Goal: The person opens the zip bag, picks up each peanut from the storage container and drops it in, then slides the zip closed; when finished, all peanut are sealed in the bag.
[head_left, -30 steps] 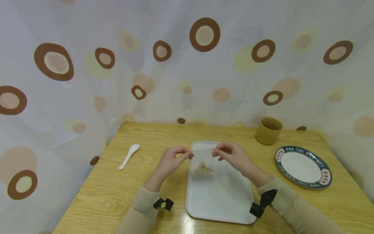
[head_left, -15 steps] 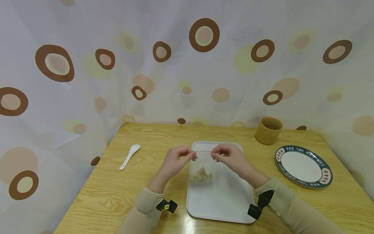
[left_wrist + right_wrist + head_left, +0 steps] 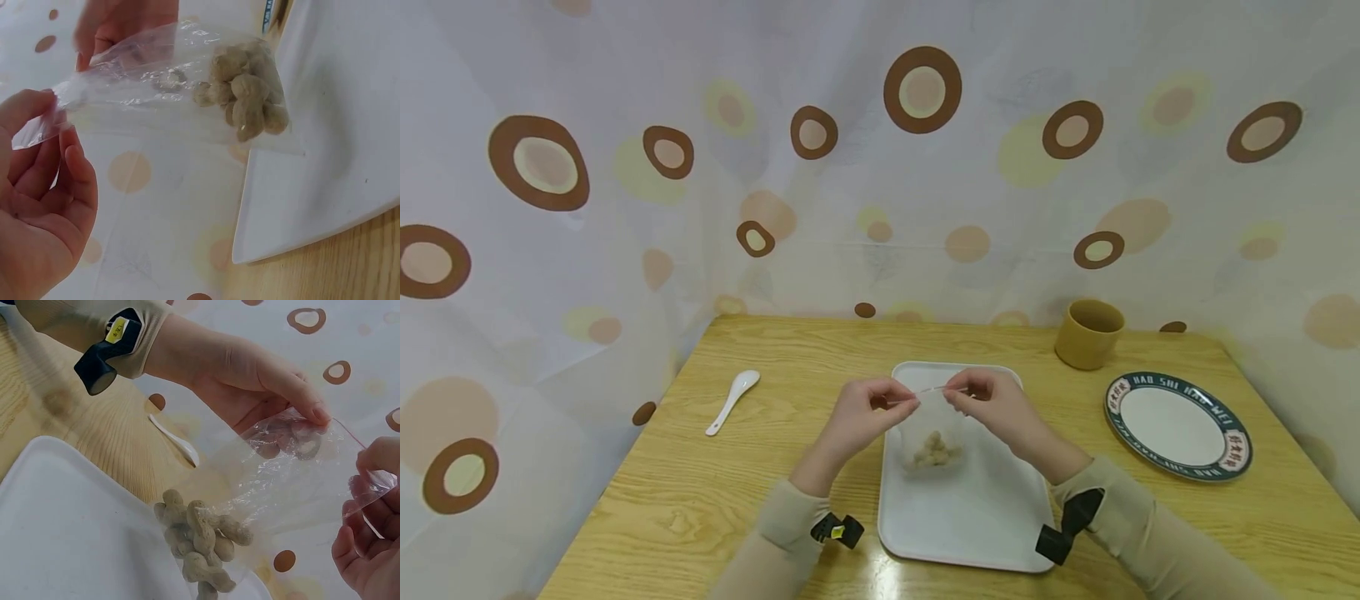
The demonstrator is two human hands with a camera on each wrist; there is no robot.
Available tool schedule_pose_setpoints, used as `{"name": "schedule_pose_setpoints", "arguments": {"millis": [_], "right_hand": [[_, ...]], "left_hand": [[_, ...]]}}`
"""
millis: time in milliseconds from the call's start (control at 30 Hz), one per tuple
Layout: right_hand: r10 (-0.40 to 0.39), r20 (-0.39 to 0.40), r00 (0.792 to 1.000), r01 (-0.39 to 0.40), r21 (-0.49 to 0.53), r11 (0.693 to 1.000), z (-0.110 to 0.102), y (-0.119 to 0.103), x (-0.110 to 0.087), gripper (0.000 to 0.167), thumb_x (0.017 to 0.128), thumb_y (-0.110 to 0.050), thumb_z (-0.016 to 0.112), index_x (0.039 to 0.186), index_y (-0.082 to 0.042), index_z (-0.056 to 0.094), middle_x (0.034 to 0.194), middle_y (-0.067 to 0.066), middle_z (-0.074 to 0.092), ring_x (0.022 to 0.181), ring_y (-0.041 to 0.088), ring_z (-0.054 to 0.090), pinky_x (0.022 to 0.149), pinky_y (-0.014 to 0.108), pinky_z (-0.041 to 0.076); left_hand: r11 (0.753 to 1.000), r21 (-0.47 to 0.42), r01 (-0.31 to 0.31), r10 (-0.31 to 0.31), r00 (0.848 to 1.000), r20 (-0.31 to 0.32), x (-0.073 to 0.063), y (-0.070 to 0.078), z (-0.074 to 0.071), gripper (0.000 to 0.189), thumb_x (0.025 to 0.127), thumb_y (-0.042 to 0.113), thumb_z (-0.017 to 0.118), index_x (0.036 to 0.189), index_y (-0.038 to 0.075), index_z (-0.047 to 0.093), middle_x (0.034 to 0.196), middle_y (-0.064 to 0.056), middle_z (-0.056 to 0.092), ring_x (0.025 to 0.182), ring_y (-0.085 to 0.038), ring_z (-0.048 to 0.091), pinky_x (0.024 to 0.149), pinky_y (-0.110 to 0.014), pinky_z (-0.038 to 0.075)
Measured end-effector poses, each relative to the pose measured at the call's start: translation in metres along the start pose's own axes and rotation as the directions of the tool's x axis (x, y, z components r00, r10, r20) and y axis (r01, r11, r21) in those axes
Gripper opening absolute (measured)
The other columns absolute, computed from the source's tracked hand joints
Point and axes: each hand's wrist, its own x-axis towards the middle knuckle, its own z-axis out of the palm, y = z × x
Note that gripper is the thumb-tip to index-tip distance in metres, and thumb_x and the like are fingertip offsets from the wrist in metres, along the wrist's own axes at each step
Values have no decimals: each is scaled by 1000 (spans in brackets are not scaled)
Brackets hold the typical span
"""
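Note:
A clear zip-top plastic bag [image 3: 281,481] hangs between both hands, its top edge up and a red line along the seal. Several unshelled peanuts [image 3: 247,90] lie bunched at its bottom. My left hand [image 3: 868,417] pinches one top corner between thumb and fingers. At the opposite corner, my right hand [image 3: 992,408] pinches the same edge. In the head view the bag overlaps the white tray [image 3: 962,525], with the peanuts over its left half.
A white spoon [image 3: 733,402] lies on the wooden table [image 3: 655,492] at the left. On the right are a plate [image 3: 1176,425] with a dark green patterned rim and, behind it, a mustard-coloured cup [image 3: 1090,335]. A dotted curtain [image 3: 850,192] encloses the table.
The bag and peanuts have come lower and nearer me, then swung a little right. My left hand has shifted right, closer to the right hand. The spoon, cup and plate stay put.

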Motion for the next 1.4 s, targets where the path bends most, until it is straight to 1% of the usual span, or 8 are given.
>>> {"name": "schedule_pose_setpoints", "arguments": {"millis": [233,500,567,800,933,1033,1233,1400], "right_hand": [[9,28,1000,-10,12,1000,3,-3,1,20,92,-17,70,101,0,72,95,11,70,79,13,63,71,27,52],[3,29,1000,-3,-6,1000,3,-5,-1,15,93,-14,67,99,0,70,93,4,69,79,13,65,75,34,54],[15,37,999,-15,5,1000,3,-5,-1,17,93,-15,68,100,0,70,95,7,70,83,14,67,78,36,55],[26,65,998,-26,12,1000,5,-6,-1,18,93,-16,69,100,1,70,103,25,69,91,18,70,80,27,55],[14,43,999,-14,-10,1000,4,-7,-2,18,92,-14,69,98,2,71,97,16,70,87,15,69,79,30,56],[18,11,1000,-17,-19,1000,2,-8,-2,19,91,-15,71,97,3,72,92,9,71,83,13,69,78,33,56],[28,-29,999,-29,-33,999,2,-9,-2,21,90,-20,73,93,0,73,86,5,72,74,12,63,69,28,51],[14,-20,1000,-14,-23,1000,4,-9,-2,18,91,-18,71,93,0,72,86,4,70,73,12,61,68,29,50]], "left_hand": [[996,-89,-23,21,1000,-20,1,-3,5,10,92,13,69,91,5,73,92,-11,71,83,-8,64,71,-23,52],[994,-93,-59,61,998,20,4,-3,7,13,92,16,69,91,4,74,90,-12,70,78,-10,61,68,-23,48],[994,-90,-62,64,998,27,5,-3,8,14,93,16,69,92,4,74,90,-11,70,77,-10,60,67,-23,48],[999,-34,-40,42,998,50,4,-1,8,13,93,22,70,94,11,76,93,-5,72,79,-9,61,70,-24,49],[1000,-31,3,-2,999,33,4,-1,6,14,92,21,70,97,9,76,94,-6,73,80,-8,61,73,-24,51],[998,-56,26,-26,1000,12,5,-2,5,14,93,16,69,97,4,75,94,-11,73,78,-9,61,71,-22,50],[997,-80,15,-16,1000,-4,7,1,2,11,93,7,66,90,-2,73,91,-20,71,74,-12,59,68,-21,49],[997,-70,10,-11,1000,-15,6,4,4,8,91,9,69,89,2,73,91,-16,71,77,-11,59,71,-21,50]]}}
